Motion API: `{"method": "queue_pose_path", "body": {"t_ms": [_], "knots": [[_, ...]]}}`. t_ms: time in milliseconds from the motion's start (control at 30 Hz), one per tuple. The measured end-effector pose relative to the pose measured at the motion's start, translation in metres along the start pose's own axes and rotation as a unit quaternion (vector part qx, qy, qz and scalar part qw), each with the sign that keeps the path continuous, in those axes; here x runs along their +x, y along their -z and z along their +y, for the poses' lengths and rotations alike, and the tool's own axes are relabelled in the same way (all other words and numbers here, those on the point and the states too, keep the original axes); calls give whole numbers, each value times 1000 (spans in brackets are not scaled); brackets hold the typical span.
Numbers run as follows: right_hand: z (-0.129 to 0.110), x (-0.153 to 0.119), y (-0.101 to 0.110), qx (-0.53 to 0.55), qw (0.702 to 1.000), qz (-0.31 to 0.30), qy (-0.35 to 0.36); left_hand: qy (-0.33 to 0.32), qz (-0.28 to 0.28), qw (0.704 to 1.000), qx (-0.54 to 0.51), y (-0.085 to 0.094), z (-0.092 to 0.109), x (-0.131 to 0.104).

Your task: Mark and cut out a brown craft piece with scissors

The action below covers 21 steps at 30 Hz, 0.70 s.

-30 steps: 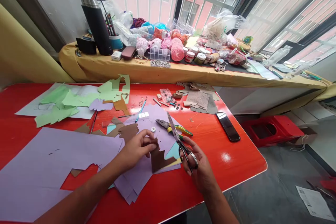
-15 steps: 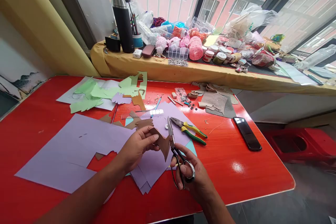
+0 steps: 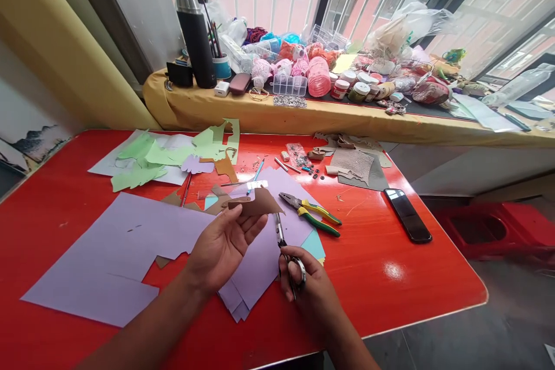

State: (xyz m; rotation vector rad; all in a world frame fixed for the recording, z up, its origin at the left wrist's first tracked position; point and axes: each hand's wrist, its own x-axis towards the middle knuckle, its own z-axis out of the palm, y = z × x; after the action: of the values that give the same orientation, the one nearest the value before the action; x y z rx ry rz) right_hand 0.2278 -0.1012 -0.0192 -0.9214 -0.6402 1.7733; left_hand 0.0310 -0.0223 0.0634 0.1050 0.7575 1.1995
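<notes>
Head view: at the centre of the frame, the left hand (image 3: 225,245), palm up, has its grip closed by the thumb on the left end of a dark brown, flat, pointed piece (image 3: 260,204), fingers loosely spread below. Its long axis runs across the frame, up and right of that grip. The right hand (image 3: 309,289), farther from it, curls round black-handled metal scissors (image 3: 280,237), blades upward, tips by its right point; contact is unclear. Behind lie purple paper sheets (image 3: 260,269) on the glossy red bench (image 3: 368,269).

Cut paper (image 3: 95,260), scissors (image 3: 280,236) and pliers (image 3: 310,214) show a craft workspace.
</notes>
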Motion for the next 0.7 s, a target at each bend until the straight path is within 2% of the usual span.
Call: {"method": "queue_pose_path", "body": {"t_ms": [100,233,433,567,700], "knots": [[2,11,-4,12,1000,-4,26,26,-4,1000,-2,0,-9,-5],[-8,21,-11,13,999,-11,40,46,-24,998,40,9,-19,-8],[-20,31,-19,7,998,49,45,62,-63,983,159,21,-23,-9],[-20,35,-16,-24,995,78,55,66,-97,960,254,28,-17,-7],[-19,33,-11,-89,990,83,68,42,-132,916,376,32,-8,-1]]}}
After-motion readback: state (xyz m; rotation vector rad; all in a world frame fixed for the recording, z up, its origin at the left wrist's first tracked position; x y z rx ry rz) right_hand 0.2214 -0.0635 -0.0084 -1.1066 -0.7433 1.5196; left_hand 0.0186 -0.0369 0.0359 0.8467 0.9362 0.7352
